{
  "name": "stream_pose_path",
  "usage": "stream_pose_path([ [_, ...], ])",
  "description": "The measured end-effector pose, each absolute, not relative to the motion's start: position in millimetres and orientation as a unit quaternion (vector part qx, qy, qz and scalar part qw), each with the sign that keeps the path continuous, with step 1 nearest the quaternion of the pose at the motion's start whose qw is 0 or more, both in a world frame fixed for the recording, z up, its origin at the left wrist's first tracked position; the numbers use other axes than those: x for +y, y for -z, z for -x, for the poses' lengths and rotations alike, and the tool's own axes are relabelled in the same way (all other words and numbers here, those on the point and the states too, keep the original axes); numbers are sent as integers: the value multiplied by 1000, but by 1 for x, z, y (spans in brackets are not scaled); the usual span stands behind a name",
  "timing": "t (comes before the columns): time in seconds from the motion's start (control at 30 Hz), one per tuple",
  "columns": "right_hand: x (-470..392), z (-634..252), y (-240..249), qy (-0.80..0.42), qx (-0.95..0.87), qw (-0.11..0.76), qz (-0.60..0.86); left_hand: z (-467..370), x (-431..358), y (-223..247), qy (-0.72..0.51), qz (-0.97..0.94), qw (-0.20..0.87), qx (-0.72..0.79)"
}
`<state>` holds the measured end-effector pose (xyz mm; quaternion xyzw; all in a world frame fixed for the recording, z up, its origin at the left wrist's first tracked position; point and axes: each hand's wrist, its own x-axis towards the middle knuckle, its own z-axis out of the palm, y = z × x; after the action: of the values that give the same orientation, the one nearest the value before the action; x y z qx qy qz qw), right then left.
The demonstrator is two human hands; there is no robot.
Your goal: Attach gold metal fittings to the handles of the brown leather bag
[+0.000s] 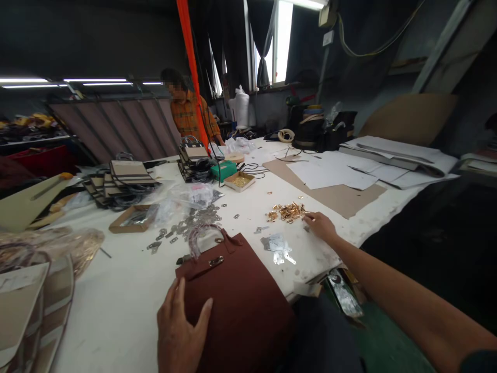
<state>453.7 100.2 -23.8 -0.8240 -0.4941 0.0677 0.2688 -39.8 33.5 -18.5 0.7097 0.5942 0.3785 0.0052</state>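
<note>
The left hand [180, 327] rests on the left edge of the maroon handbag [240, 290], fingers spread, thumb well apart from them; the bag lies at the near edge of the white table [116, 311]. Right of the bag, the right hand [320, 226] reaches the right edge of a heap of gold-coloured metal fittings [289, 211], thumb and forefinger close together; whether they pinch a piece I cannot tell. The step in hand looks like picking among the fittings with the bag steadied, which calls for a sure fingertip hold on one small part. Left of the bag stand bag panels [23, 300]; beyond its plastic-wrapped handle [193, 243] lie scattered metal plates [194, 220]; right of it, silver plates [277, 243] lie partly between bag and heap, perhaps slightly obstructing; farther right, white paper sheets [330, 170].
</note>
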Motion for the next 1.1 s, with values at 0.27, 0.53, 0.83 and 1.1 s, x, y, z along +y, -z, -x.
stream_pose_path([
  [0.27,116,-479,35,-107,-539,150,822,29,65,17,-371,-720,-2,586],
  [0.53,80,-443,9,-72,-577,248,774,33,73,20,-449,-665,31,596],
  [0.83,43,-188,-27,-520,-501,466,511,41,66,7,-544,-548,169,612],
  [1.1,53,-111,-13,-541,-512,448,495,59,57,-12,-575,-315,507,559],
])
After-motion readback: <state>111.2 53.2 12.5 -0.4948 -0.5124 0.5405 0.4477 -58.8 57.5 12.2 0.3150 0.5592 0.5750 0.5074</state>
